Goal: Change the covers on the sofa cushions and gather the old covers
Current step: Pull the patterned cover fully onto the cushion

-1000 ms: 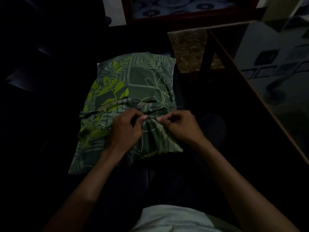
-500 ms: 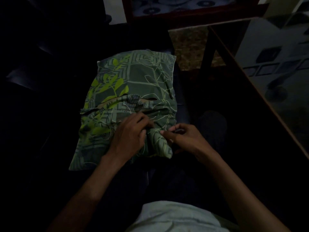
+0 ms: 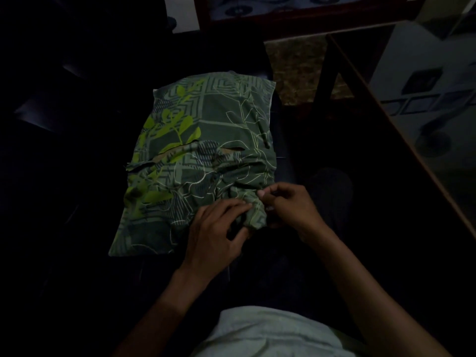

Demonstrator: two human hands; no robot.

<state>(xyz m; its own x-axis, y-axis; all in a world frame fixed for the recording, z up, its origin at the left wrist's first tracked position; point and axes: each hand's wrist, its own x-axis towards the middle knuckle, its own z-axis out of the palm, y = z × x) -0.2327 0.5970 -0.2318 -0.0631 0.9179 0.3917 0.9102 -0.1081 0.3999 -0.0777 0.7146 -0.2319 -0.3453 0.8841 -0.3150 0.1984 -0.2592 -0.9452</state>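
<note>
A cushion in a green leaf-patterned cover [image 3: 206, 140] lies on a dark seat in front of me, its back seam partly gaping across the middle. The cover's near right corner is bunched into a fold. My left hand [image 3: 219, 233] rests on that bunched cloth with its fingers curled into it. My right hand [image 3: 288, 204] pinches the same fold from the right, thumb and fingers closed on the fabric.
The room is very dark. A glass-topped table [image 3: 425, 104] with a wooden edge runs along the right side. A patch of speckled floor [image 3: 291, 70] shows beyond the cushion. My pale shirt [image 3: 270, 333] fills the bottom of the view.
Both hands have moved from the cover's middle seam down toward its near right corner. The cloth there is now gathered up between them.
</note>
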